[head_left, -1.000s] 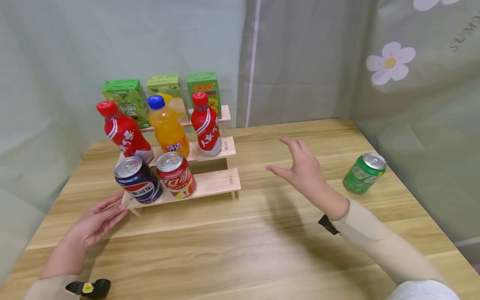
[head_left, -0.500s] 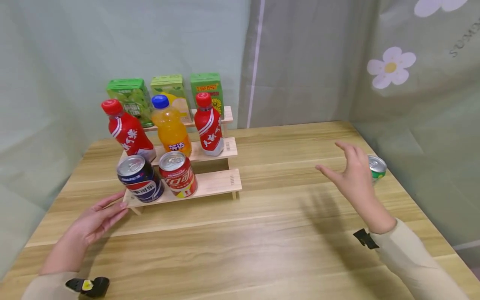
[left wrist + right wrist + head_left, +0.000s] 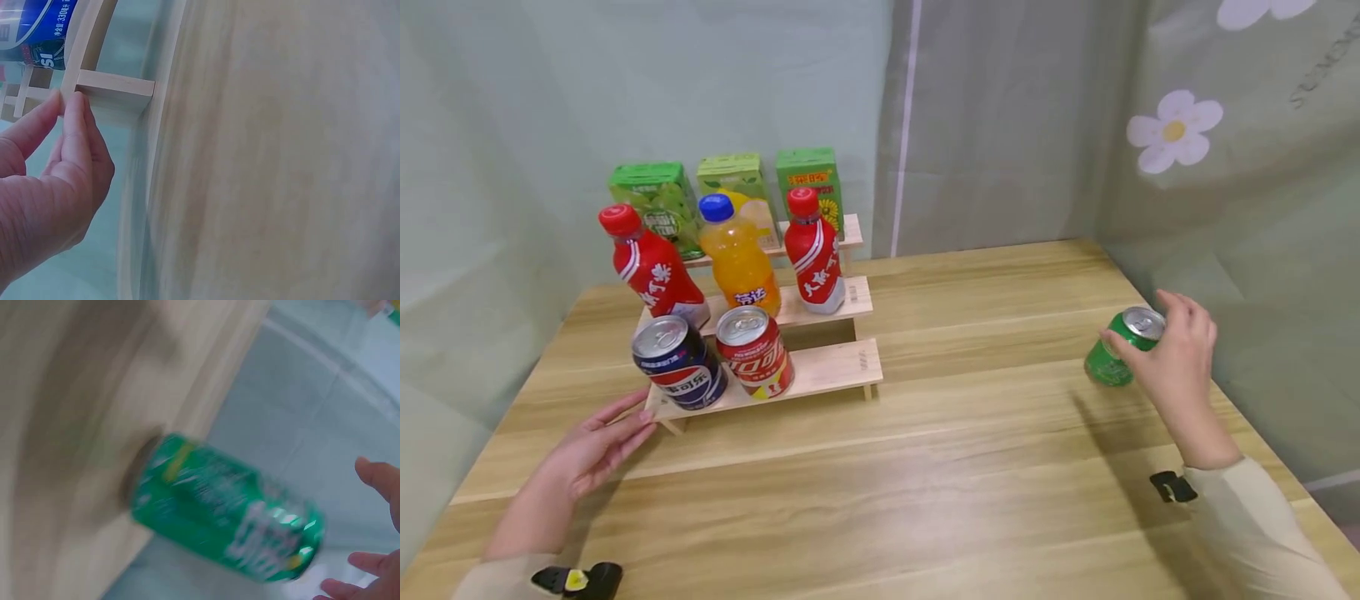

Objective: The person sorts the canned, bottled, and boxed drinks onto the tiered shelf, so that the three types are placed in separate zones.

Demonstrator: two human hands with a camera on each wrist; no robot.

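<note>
At the left, a three-step wooden display stand holds drinks. Its front step carries a dark blue Pepsi can and a red cola can. My left hand pinches the stand's front left corner between thumb and fingers; the left wrist view shows the fingertips at the board's end. Over on the right side of the table stands a green soda can. My right hand is spread around its upper part, thumb on the near side. In the right wrist view the thumb shows a gap from the can.
Two red bottles flank an orange soda bottle on the middle step. Green drink cartons line the top step. Fabric curtains rise behind the wooden table and along its sides.
My right hand has travelled right across the table, from beside the stand to the green can. The left hand keeps its pinch on the stand's corner, and the drinks stay put.
</note>
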